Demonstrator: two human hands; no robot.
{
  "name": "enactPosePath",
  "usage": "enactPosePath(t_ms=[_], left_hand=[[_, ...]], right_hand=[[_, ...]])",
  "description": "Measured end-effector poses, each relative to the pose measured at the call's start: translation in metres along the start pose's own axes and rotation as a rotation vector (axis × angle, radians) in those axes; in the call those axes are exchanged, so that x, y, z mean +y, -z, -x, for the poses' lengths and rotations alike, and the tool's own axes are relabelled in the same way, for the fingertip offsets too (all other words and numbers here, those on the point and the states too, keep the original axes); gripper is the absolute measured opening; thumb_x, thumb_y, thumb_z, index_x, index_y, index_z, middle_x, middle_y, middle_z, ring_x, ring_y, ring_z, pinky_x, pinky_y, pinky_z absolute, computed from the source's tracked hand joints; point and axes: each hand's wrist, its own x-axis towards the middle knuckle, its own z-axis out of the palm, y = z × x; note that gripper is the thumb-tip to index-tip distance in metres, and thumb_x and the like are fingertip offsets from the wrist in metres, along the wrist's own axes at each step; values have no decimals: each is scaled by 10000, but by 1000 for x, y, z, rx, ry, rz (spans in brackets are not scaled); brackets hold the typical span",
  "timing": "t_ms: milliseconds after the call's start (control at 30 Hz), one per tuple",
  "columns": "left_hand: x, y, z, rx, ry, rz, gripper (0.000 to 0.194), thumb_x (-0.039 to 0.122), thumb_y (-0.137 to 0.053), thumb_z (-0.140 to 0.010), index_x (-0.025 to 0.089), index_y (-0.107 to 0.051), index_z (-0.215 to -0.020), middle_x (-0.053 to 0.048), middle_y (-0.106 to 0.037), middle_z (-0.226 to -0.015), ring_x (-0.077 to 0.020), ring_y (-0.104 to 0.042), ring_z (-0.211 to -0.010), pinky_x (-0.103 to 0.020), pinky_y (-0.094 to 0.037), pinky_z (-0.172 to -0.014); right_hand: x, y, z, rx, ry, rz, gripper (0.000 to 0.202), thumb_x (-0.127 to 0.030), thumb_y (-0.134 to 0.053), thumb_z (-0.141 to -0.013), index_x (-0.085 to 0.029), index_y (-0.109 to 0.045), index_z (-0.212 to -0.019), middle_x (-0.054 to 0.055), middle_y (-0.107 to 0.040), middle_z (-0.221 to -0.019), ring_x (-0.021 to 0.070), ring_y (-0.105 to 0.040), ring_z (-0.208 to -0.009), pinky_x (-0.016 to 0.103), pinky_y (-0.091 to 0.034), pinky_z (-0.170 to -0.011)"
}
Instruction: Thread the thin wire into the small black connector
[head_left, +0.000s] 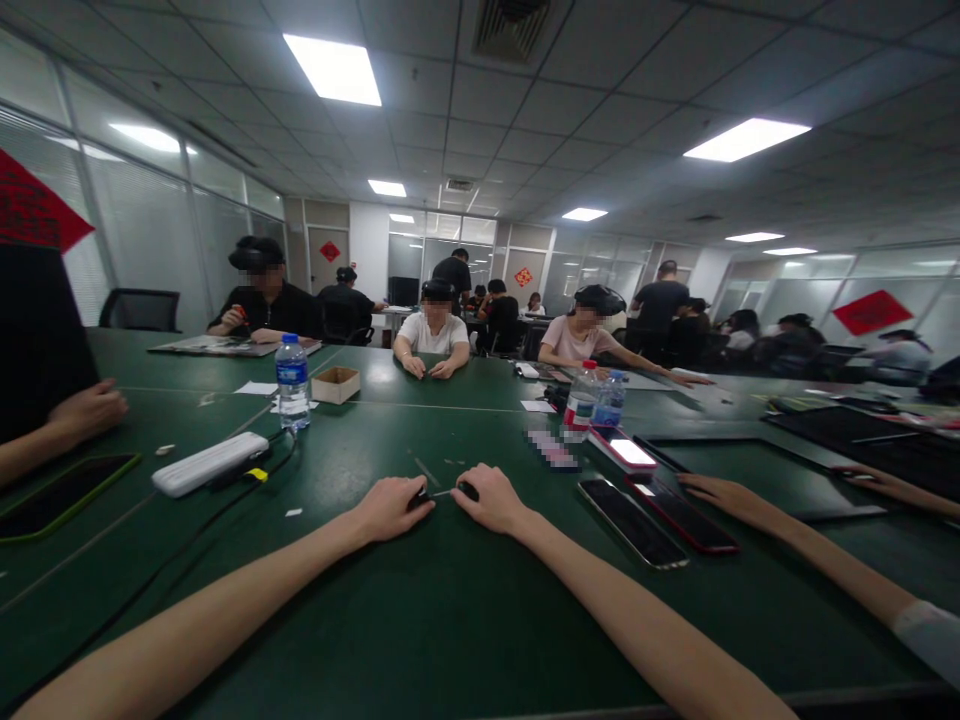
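Note:
Both of my hands rest low over the green table (337, 620), close together near its middle. My left hand (391, 508) is closed around a small dark object (424, 495) at its fingertips. In my right hand (491, 498) the fingers are wrapped on another small black piece (469, 491). A thin light-coloured rod (442, 493) spans the short gap between the two. What exactly the dark pieces are is too small to tell.
A white power strip (210, 463) with a black cable lies left, near a water bottle (292, 383) and an open box (335, 385). Phones (632, 522), bottles (580, 402) and another person's hand (731, 495) are right. A person's hand (90, 410) shows at far left.

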Motion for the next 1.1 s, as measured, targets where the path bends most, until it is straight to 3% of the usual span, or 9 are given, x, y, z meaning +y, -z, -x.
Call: enactPosePath(t_ms=[433, 1100], left_hand=[[4, 6, 1, -16, 14, 30, 272, 442, -424, -907, 196, -540, -897, -47, -661, -800, -202, -628, -720, -271, -411, -615], [-1, -1, 0, 23, -17, 9, 255, 435, -434, -896, 203, -536, -868, -36, -650, -770, -199, -616, -682, -271, -385, -585]], right_hand=[[-1, 4, 1, -29, 3, -18, 358, -482, -437, -924, -192, -643, -965, 63, -640, -934, 180, -547, -873, 293, -391, -748], [-1, 2, 0, -31, 7, -29, 340, -475, -445, -922, -200, -643, -947, 50, -644, -915, 178, -552, -864, 300, -402, -758]])
